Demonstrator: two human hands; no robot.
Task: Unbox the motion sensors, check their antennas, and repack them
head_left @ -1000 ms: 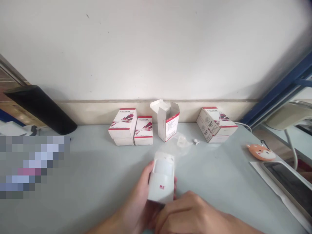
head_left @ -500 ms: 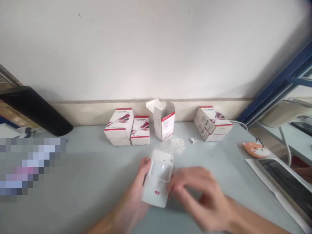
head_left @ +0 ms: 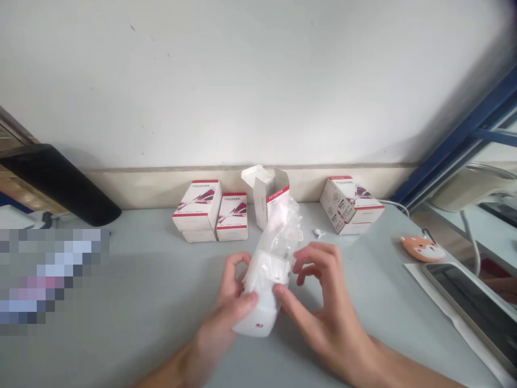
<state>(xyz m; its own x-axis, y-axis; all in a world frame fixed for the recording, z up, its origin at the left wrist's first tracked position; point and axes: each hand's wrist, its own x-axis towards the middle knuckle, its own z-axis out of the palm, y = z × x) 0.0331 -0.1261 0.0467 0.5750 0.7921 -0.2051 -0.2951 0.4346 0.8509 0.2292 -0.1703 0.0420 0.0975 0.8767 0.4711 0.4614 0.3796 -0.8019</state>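
My left hand (head_left: pixel 230 307) grips the lower end of a white PIR motion sensor (head_left: pixel 258 320), which stands tilted upward. A clear plastic bag (head_left: pixel 280 231) covers the sensor's upper part and rises in front of an open white carton (head_left: pixel 269 188), hiding the lens. My right hand (head_left: pixel 319 307) is beside the sensor with its fingers spread and curled. Its thumb rests on the bagged sensor. A small white plastic part (head_left: pixel 318 233) lies on the table beyond my right hand.
Three closed white-and-red product boxes (head_left: pixel 197 205) (head_left: pixel 232 218) (head_left: pixel 351 207) stand along the wall on the grey table (head_left: pixel 133 258). An orange fox-shaped pouch (head_left: pixel 422 249) and a phone (head_left: pixel 468 307) lie at right. A black object (head_left: pixel 56 183) leans at left.
The clear bag has left the table and now wraps the sensor's upper end. My right hand has come in against it, and the sensor has turned more upright.
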